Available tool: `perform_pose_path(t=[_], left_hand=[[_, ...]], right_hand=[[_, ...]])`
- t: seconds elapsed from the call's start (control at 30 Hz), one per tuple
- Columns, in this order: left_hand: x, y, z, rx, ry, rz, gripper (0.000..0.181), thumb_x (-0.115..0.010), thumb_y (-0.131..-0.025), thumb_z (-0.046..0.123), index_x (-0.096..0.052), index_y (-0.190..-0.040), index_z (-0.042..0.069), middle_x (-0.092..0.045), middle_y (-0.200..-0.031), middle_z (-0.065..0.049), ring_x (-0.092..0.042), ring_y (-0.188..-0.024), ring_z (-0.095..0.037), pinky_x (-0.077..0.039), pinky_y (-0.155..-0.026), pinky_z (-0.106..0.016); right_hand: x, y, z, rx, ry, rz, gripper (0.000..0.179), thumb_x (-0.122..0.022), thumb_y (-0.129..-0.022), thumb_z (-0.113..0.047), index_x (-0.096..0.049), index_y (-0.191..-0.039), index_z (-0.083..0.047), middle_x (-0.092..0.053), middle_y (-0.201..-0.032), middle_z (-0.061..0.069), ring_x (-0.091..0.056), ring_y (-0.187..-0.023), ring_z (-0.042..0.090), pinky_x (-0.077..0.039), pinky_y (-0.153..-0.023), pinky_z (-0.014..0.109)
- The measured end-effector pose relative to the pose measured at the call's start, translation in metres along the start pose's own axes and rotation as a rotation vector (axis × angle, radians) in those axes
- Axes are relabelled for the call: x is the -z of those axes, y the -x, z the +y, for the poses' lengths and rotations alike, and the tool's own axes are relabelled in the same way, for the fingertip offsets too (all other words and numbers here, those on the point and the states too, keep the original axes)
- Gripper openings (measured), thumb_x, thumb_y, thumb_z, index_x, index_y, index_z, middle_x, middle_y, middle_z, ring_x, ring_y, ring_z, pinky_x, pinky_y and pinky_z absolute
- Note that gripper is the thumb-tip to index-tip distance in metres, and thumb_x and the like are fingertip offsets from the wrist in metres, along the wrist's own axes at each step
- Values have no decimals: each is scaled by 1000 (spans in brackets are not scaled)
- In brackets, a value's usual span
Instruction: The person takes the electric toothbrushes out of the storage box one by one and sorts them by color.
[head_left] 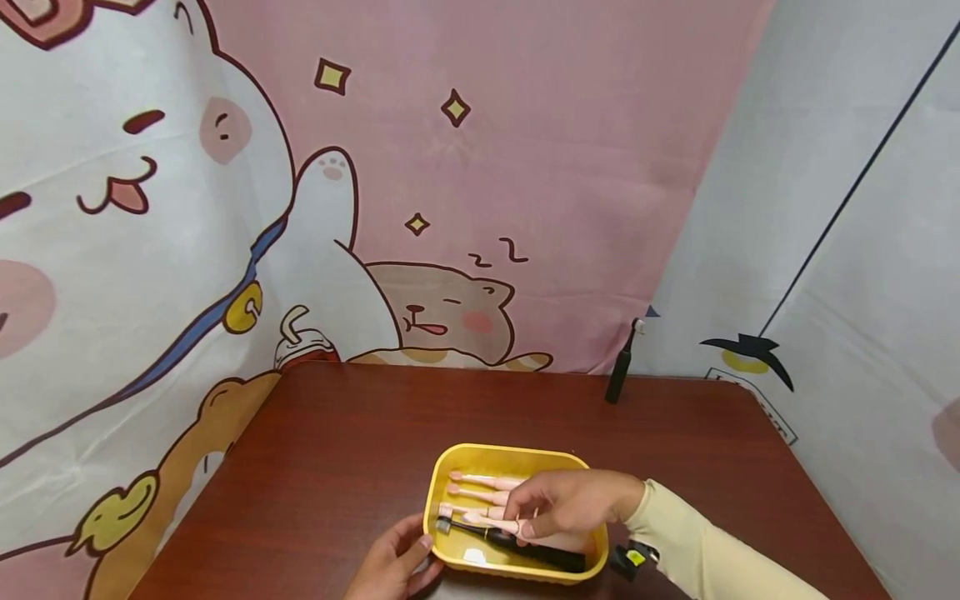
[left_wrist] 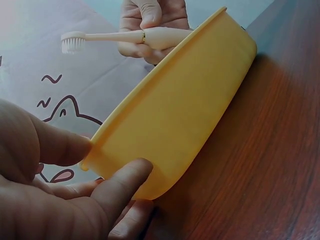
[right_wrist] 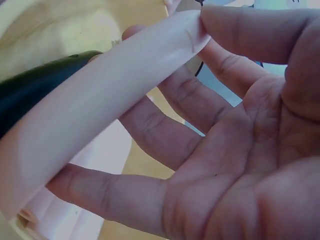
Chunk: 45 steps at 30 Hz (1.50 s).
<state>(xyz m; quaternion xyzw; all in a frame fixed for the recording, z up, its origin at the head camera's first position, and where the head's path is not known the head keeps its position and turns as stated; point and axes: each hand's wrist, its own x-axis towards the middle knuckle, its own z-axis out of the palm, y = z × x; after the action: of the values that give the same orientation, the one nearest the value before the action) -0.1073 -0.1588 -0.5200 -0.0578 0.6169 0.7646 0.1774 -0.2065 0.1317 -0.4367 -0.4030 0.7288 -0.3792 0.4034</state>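
My right hand (head_left: pixel 579 502) is over the yellow plastic tray (head_left: pixel 517 456), pinching a pale pink electric toothbrush (left_wrist: pixel 167 37) by its handle between thumb and fingers. Its white-bristled head sticks out past the tray's rim in the left wrist view. Inside the tray lie several other pale pink toothbrushes (head_left: pixel 468 492) and a black electric toothbrush (head_left: pixel 551 555). The right hand partly hides their handles. At the tray's near left corner my left hand (head_left: pixel 397 560) grips it, thumb at the rim and other fingers against the outer wall (left_wrist: pixel 175 130).
Another black electric toothbrush (head_left: pixel 618 372) stands upright near the back edge of the dark red wooden table (head_left: pixel 360 442). A cloth with cartoon animals (head_left: pixel 457 308) hangs behind the table. Beside the tray's right end, a small black device (head_left: pixel 628 560) is at the right wrist.
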Motion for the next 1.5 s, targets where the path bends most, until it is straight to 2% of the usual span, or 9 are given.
perform_pose_path(t=[0.13, 0.37, 0.53, 0.63, 0.77, 0.83, 1.1, 1.33, 1.5], left_hand=[[0, 1, 1, 0, 1, -1, 61, -55, -101, 7, -22, -145, -20, -47, -134, -31, -58, -113, -20, -58, -92, -36], [-2, 3, 5, 7, -6, 0, 61, -55, -101, 7, -21, -144, -20, -45, -135, -33, -59, -112, -19, -58, -93, -37], [-3, 2, 4, 23, -6, 5, 59, -54, -102, 6, -22, -145, -19, -45, -136, -34, -59, -112, -19, -58, -93, -37], [-2, 1, 4, 19, -6, -2, 59, -53, -102, 6, -22, -145, -19, -44, -137, -34, -59, -113, -19, -57, -93, -37], [-1, 1, 3, 8, -7, -14, 59, -53, -102, 7, -23, -146, -18, -42, -139, -35, -58, -114, -19, -57, -94, -37], [-1, 1, 3, 8, -7, -15, 59, -54, -102, 7, -23, -146, -17, -42, -139, -35, -58, -114, -19, -57, -94, -37], [-3, 2, 4, 14, -6, -13, 61, -55, -101, 8, -22, -146, -17, -43, -139, -34, -58, -114, -19, -57, -93, -37], [-2, 3, 5, 7, -9, -13, 61, -55, -101, 8, -23, -146, -17, -43, -138, -34, -58, -114, -20, -57, -94, -37], [-2, 3, 3, 14, -8, -14, 61, -56, -101, 9, -24, -146, -17, -44, -138, -34, -58, -114, -20, -57, -94, -37]], right_hand=[[3, 4, -1, -3, -10, 24, 19, -61, -99, -20, -67, -114, -11, -69, -100, -1, -57, -83, 3, -47, -70, 16], [3, 12, 1, 2, -34, 121, 19, -60, -99, -21, -67, -115, -13, -62, -100, 1, -56, -82, 6, -46, -68, 18], [4, 17, 1, -25, -110, 199, 21, -59, -100, -19, -66, -118, -11, -62, -95, 3, -51, -63, 12, -45, -51, 22], [6, 19, 0, -27, -160, 243, 22, -59, -100, -19, -66, -120, -11, -65, -95, 6, -53, -63, 16, -50, -47, 31], [7, 22, -1, -30, -214, 302, 21, -59, -100, -21, -67, -119, -15, -66, -104, 14, -61, -87, 20, -59, -61, 45], [8, 23, -1, -27, -249, 323, 21, -59, -101, -21, -67, -119, -16, -66, -108, 18, -61, -93, 22, -60, -66, 48], [7, 24, 6, 8, -330, 401, 24, -58, -100, -21, -65, -122, -13, -62, -115, 14, -59, -100, 24, -60, -80, 46], [8, 30, 4, 16, -422, 454, 28, -59, -100, -21, -63, -125, -9, -59, -120, 20, -62, -105, 27, -60, -82, 52], [12, 39, 0, 7, -434, 489, 32, -59, -100, -23, -61, -129, -11, -59, -123, 20, -61, -109, 28, -59, -83, 54]])
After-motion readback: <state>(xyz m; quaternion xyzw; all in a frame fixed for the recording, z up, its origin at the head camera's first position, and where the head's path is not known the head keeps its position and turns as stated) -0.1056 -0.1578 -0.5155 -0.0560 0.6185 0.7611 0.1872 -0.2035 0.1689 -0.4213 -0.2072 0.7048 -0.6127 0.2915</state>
